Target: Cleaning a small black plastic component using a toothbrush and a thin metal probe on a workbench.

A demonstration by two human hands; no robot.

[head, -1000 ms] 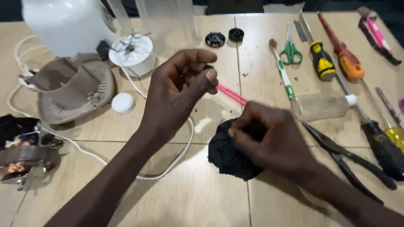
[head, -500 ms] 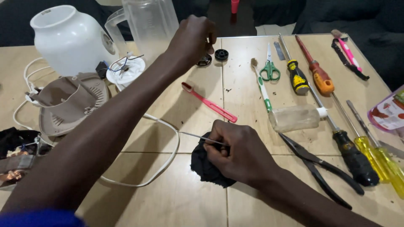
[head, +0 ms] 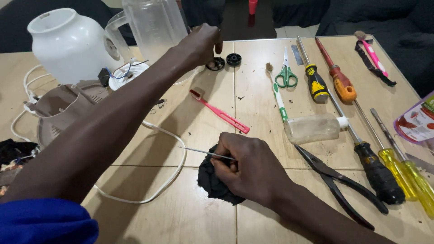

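Note:
My left hand [head: 202, 43] reaches across the table to the far side, fingers curled, one fingertip just above a black toothed ring [head: 216, 63]. A second small black round part [head: 233, 59] lies beside it. Whether the hand grips anything is hidden by its back. My right hand [head: 247, 168] rests near the front on a crumpled black cloth [head: 212, 180] and pinches a thin metal rod [head: 199, 151] that points left.
A white jug-shaped housing [head: 68, 43], a clear pitcher [head: 153, 22], a grey motor base [head: 63, 108] and a white cord [head: 172, 149] lie left. A pink tool [head: 221, 115], scissors [head: 286, 74], screwdrivers [head: 316, 83], pliers [head: 334, 180] and a clear bottle [head: 314, 128] lie right.
My left arm has stretched from the table's middle to the far black parts. My right hand stayed on the black cloth and now shows the thin rod in its fingers.

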